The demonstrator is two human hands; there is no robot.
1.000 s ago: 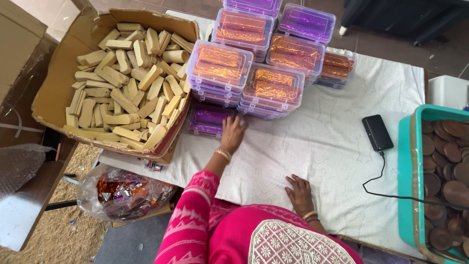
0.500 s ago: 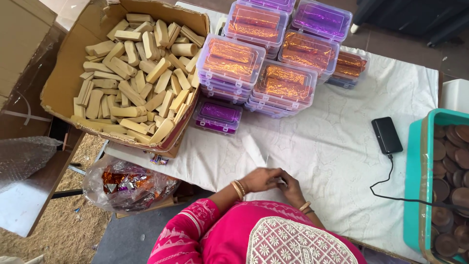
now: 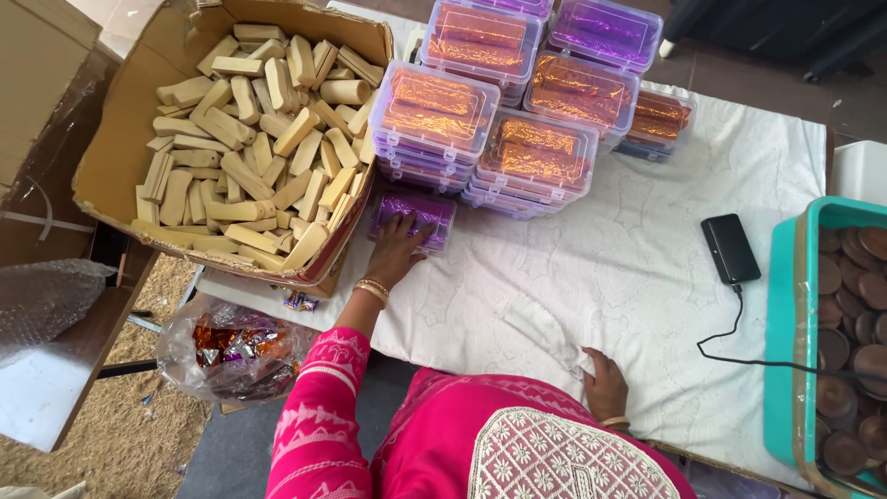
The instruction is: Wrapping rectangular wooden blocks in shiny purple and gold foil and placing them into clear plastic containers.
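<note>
Right hand point(image 3: 605, 383) lay nearest, grip loosely curled, fingers pinching raised fold of white embroidered cloth point(image 3: 647, 277) covering table. Left hand point(image 3: 399, 248) reached further out, fingers spread flat, grip open, resting on small clear plastic box with purple foil point(image 3: 413, 218), which sat on table just beside open cardboard carton of pale wooden sticks point(image 3: 245, 139) and in front of stacked clear boxes of orange foil point(image 3: 480, 139). Black power bank with cable point(image 3: 730, 248) lay well right, near teal tray of brown discs point(image 3: 845, 333). Clear bag of wrappers point(image 3: 231, 351) hung below table edge.
</note>
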